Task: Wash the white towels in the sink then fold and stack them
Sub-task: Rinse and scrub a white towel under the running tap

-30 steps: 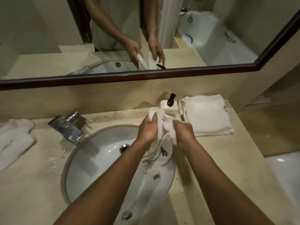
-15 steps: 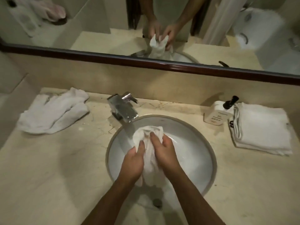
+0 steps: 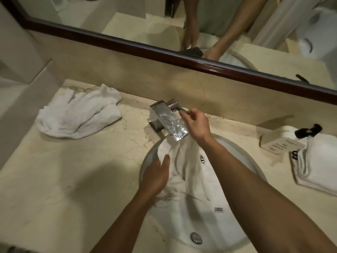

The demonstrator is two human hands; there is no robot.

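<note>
Round white ceramic sink (image 3: 242,161) holds the wet white towel (image 3: 184,161), bunched under the chrome faucet spout (image 3: 168,123). Left hand (image 3: 155,177) grips the towel at the basin's left rim; right hand (image 3: 197,125) pinches the faucet lever (image 3: 179,109) — fingers curled. Crumpled white towel (image 3: 80,114) far left, folded white towel stack (image 3: 317,167) at right edge beside white soap dispenser (image 3: 279,141) — bare beige marble counter (image 3: 63,179) between.

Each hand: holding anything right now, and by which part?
Left hand grips the wet towel at its bunched upper edge under the spout. Right hand pinches the tip of the faucet handle.
</note>
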